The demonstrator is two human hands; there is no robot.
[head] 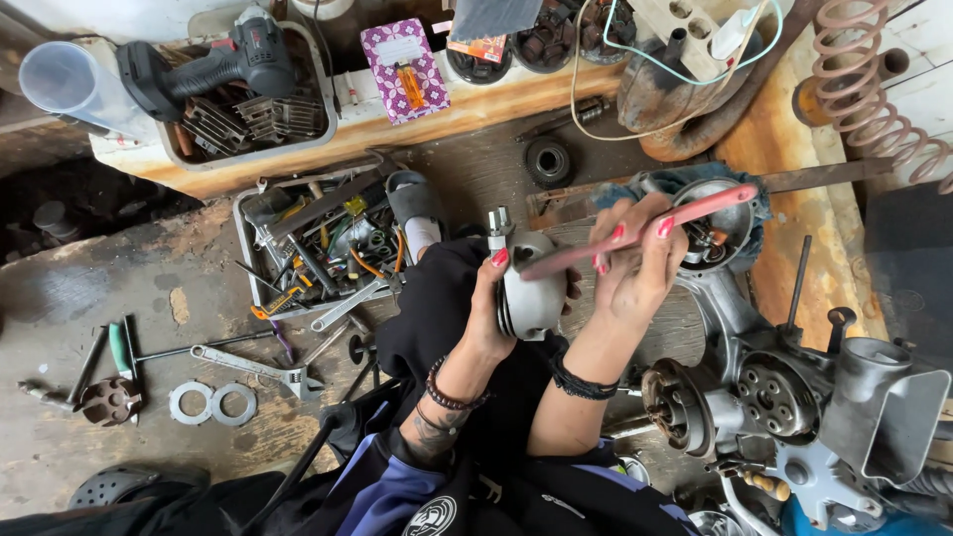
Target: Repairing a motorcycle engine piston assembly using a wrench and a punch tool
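My left hand [489, 303] grips a grey finned metal engine cylinder [528, 283], held upright above my lap. My right hand [635, 263] is closed on a long reddish-pink flat tool [645, 228] that lies slanted across the top of the cylinder. Both hands have red nails and dark wristbands. Just beyond the right hand, a round engine part [717, 220] rests on a blue rag [685, 179].
An open tool tray [248, 213] full of wrenches and screwdrivers lies left of my lap. Wrenches [253, 365], two flat rings [211, 403] and a small hub lie on the floor. An engine casing [794, 397] sits at the right. A cordless drill [213, 60] rests in a bin on the bench.
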